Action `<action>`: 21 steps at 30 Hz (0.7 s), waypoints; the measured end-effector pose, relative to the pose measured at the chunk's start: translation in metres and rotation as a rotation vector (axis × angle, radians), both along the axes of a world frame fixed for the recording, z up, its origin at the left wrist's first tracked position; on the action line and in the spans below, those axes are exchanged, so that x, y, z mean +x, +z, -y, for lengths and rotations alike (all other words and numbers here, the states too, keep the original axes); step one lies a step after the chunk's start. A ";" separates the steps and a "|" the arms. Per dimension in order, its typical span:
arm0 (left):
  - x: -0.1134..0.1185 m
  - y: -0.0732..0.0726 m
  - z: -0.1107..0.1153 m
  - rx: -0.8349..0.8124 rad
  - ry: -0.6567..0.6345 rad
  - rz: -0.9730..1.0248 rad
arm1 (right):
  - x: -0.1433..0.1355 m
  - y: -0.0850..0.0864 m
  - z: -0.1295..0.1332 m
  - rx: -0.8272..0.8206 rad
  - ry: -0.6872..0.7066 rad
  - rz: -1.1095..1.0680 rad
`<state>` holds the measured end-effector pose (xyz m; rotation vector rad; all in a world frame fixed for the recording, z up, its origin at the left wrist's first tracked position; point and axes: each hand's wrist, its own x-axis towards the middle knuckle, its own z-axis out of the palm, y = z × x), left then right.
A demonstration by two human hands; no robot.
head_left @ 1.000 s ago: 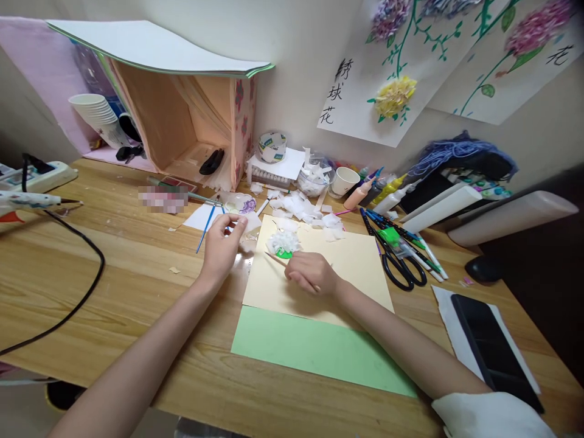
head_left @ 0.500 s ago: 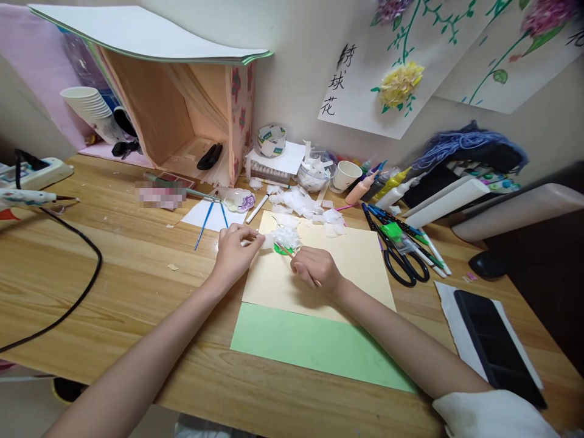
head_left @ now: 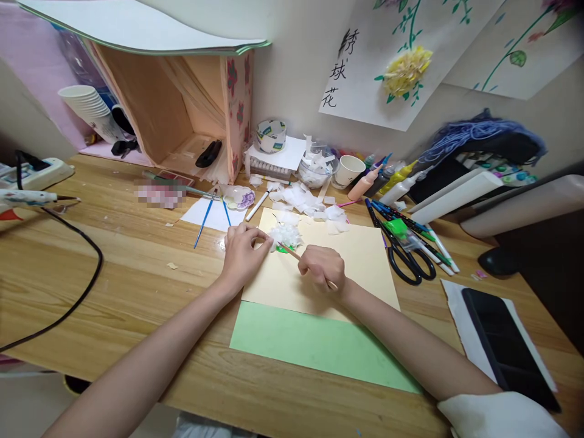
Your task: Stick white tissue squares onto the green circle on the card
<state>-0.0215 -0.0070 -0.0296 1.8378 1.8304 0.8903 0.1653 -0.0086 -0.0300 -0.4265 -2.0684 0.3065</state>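
A white ruffled paper flower with a green patch at its lower edge lies on a cream sheet. At the flower's left edge, my left hand pinches a small white paper piece. My right hand is closed round a thin wooden stick, whose tip meets the flower near the green patch. Behind the flower lie loose white paper scraps. Under the cream sheet, a green sheet shows at the front.
Black-handled scissors and pens lie right of the cream sheet. A black phone-like slab is farther right. Glue bottles, a paper cup and a tape roll stand behind. A glue gun and black cable are left.
My left hand has moved slightly right, bringing the paper piece against the flower. My right hand has shifted a little right and back from the flower, showing more of the stick. The view has shifted slightly.
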 end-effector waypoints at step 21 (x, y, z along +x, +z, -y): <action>0.000 -0.004 -0.002 0.020 -0.029 -0.016 | -0.005 -0.002 -0.002 0.067 -0.104 0.233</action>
